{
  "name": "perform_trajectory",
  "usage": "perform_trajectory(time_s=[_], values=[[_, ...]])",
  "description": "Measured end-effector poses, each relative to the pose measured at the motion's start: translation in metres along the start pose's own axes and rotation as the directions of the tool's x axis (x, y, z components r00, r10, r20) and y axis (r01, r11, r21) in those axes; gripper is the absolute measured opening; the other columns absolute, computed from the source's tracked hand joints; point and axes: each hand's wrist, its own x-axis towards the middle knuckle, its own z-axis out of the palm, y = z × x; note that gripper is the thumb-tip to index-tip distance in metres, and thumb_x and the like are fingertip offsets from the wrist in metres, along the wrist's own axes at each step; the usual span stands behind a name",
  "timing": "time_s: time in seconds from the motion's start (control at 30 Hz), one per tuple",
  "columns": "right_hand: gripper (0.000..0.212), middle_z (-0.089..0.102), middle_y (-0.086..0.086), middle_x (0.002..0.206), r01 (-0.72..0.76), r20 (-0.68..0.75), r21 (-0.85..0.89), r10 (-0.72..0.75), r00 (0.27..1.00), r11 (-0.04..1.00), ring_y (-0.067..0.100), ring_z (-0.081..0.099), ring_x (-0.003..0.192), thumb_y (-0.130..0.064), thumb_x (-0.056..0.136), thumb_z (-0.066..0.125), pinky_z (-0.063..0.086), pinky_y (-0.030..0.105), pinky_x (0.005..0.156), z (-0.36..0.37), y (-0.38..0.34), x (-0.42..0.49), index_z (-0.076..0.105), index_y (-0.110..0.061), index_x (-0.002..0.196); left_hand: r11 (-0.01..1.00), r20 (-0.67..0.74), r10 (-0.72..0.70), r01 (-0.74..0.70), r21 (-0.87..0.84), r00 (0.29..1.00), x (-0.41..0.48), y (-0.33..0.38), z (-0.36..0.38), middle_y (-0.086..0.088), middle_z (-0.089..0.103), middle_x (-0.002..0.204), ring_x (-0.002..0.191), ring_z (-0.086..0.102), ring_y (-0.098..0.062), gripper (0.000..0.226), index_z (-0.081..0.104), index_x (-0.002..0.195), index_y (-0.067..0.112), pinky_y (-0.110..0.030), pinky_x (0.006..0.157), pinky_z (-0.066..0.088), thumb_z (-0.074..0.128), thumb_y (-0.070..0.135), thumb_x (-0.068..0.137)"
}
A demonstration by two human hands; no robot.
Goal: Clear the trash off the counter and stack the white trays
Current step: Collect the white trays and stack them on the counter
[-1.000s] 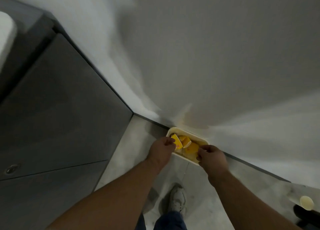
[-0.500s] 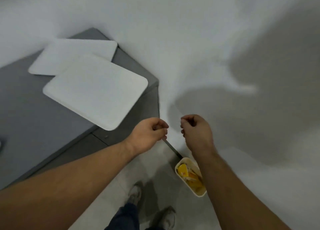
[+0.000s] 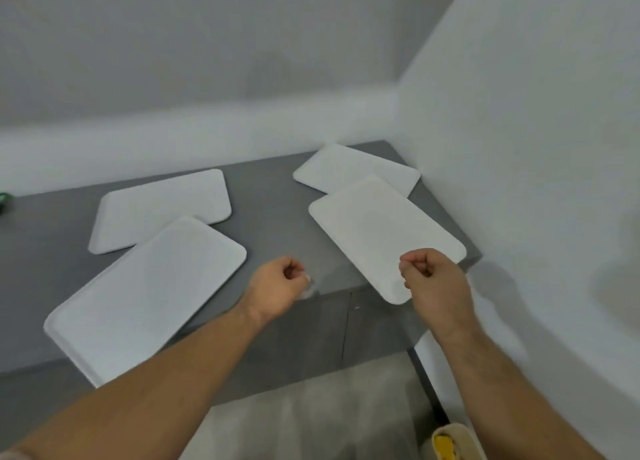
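Head view: where are the white trays?

All four lie flat on the grey desk point(image 3: 270, 213), in two pairs, not stacked. Left of centre, the far left tray point(image 3: 162, 206) has its near edge under a corner of the near left tray point(image 3: 138, 297), which juts out past the desk's front edge. At centre right, the far right tray point(image 3: 356, 168) sits in the corner by the wall point(image 3: 519, 148), and the near right tray point(image 3: 377, 231) lies over its near edge, with its own near corner hanging off the desk front.

And your hands?

Both are loosely fisted, fingers curled in, and I see nothing held in either. My left hand point(image 3: 280, 286) is at the desk's front edge, in the gap between the two pairs. My right hand point(image 3: 433, 279) is in front of the overhanging corner of the near right tray. I cannot tell whether it touches it.

Anything else in view?

At the bottom right of the frame, down on the floor point(image 3: 311, 414), is the rim of a pale bin point(image 3: 460, 432) with yellow scraps point(image 3: 443, 445) in it. A small green thing point(image 3: 4, 201) shows at the left edge, too cut off to identify.
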Motion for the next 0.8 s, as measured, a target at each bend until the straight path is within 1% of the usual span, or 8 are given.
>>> perform_trajectory(time_s=[0.13, 0.3, 0.37, 0.43, 0.53, 0.67, 0.73, 0.8], values=[[0.009, 0.071, -0.01, 0.078, 0.039, 0.049, -0.05, -0.037, 0.998, 0.998, 0.013, 0.068, 0.079, -0.021, 0.088, 0.068, 0.054, 0.03, 0.075, 0.064, -0.026, -0.014, 0.069, -0.028, 0.083, 0.995, -0.115, -0.098, 0.096, -0.025, 0.988, -0.004, -0.066, -0.072, 0.008, 0.069, 0.087, 0.083, 0.065, -0.014, 0.022, 0.065, 0.1, 0.026, -0.019, 0.071, 0.046, 0.077, 0.027, 0.081], [0.005, 0.07, -0.012, 0.08, 0.082, 0.119, -0.167, -0.063, 0.991, 0.982, 0.007, 0.064, 0.077, -0.028, 0.091, 0.068, 0.047, 0.025, 0.069, 0.151, -0.057, -0.046, 0.069, -0.027, 0.085, 0.983, -0.164, -0.174, 0.18, 0.026, 0.971, -0.008, -0.152, -0.162, 0.012, 0.063, 0.104, 0.098, 0.061, -0.009, 0.049, 0.059, 0.115, 0.034, -0.026, 0.08, 0.045, 0.079, 0.048, 0.073], [0.006, 0.07, -0.012, 0.077, 0.079, 0.14, -0.197, -0.052, 0.989, 0.977, 0.006, 0.064, 0.073, -0.029, 0.091, 0.069, 0.044, 0.022, 0.063, 0.184, -0.066, -0.057, 0.07, -0.026, 0.085, 0.979, -0.171, -0.187, 0.199, 0.051, 0.967, -0.008, -0.186, -0.197, 0.012, 0.062, 0.107, 0.095, 0.061, -0.007, 0.054, 0.058, 0.118, 0.034, -0.021, 0.074, 0.045, 0.08, 0.052, 0.072], [0.006, 0.071, -0.011, 0.078, 0.076, 0.15, -0.206, -0.045, 0.988, 0.976, 0.009, 0.066, 0.076, -0.026, 0.091, 0.07, 0.042, 0.024, 0.065, 0.213, -0.071, -0.069, 0.07, -0.023, 0.086, 0.971, -0.177, -0.209, 0.226, 0.077, 0.962, -0.005, -0.218, -0.228, 0.013, 0.061, 0.109, 0.09, 0.059, -0.001, 0.056, 0.056, 0.12, 0.035, -0.015, 0.064, 0.041, 0.08, 0.053, 0.072], [0.007, 0.072, -0.011, 0.078, 0.057, 0.16, -0.197, -0.025, 0.987, 0.979, 0.009, 0.067, 0.077, -0.025, 0.09, 0.071, 0.043, 0.024, 0.066, 0.248, -0.076, -0.083, 0.069, -0.026, 0.084, 0.949, -0.198, -0.261, 0.288, 0.125, 0.945, 0.005, -0.261, -0.268, 0.01, 0.061, 0.112, 0.086, 0.059, -0.004, 0.055, 0.057, 0.124, 0.031, -0.019, 0.058, 0.042, 0.078, 0.049, 0.076], [0.008, 0.071, -0.014, 0.075, 0.049, 0.181, -0.252, -0.002, 0.983, 0.966, 0.002, 0.065, 0.072, -0.028, 0.089, 0.072, 0.042, 0.02, 0.061, 0.285, -0.083, -0.096, 0.069, -0.027, 0.081, 0.921, -0.257, -0.246, 0.308, 0.239, 0.935, 0.03, -0.298, -0.304, 0.0, 0.062, 0.119, 0.102, 0.06, -0.022, 0.051, 0.06, 0.127, 0.023, -0.034, 0.079, 0.052, 0.072, 0.043, 0.082], [0.007, 0.071, -0.015, 0.076, 0.04, 0.191, -0.268, 0.012, 0.982, 0.963, -0.001, 0.065, 0.073, -0.03, 0.088, 0.071, 0.042, 0.019, 0.062, 0.296, -0.086, -0.099, 0.07, -0.028, 0.082, 0.904, -0.273, -0.226, 0.305, 0.298, 0.935, 0.046, -0.309, -0.313, -0.004, 0.063, 0.122, 0.112, 0.059, -0.028, 0.049, 0.061, 0.127, 0.019, -0.04, 0.093, 0.052, 0.068, 0.04, 0.083], [0.006, 0.072, -0.016, 0.078, 0.039, 0.204, -0.281, 0.02, 0.979, 0.959, -0.002, 0.065, 0.075, -0.033, 0.088, 0.07, 0.042, 0.018, 0.062, 0.303, -0.088, -0.099, 0.071, -0.029, 0.084, 0.887, -0.255, -0.241, 0.319, 0.334, 0.936, 0.06, -0.315, -0.317, -0.008, 0.062, 0.126, 0.119, 0.056, -0.032, 0.049, 0.06, 0.13, 0.017, -0.044, 0.1, 0.049, 0.065, 0.038, 0.086]])
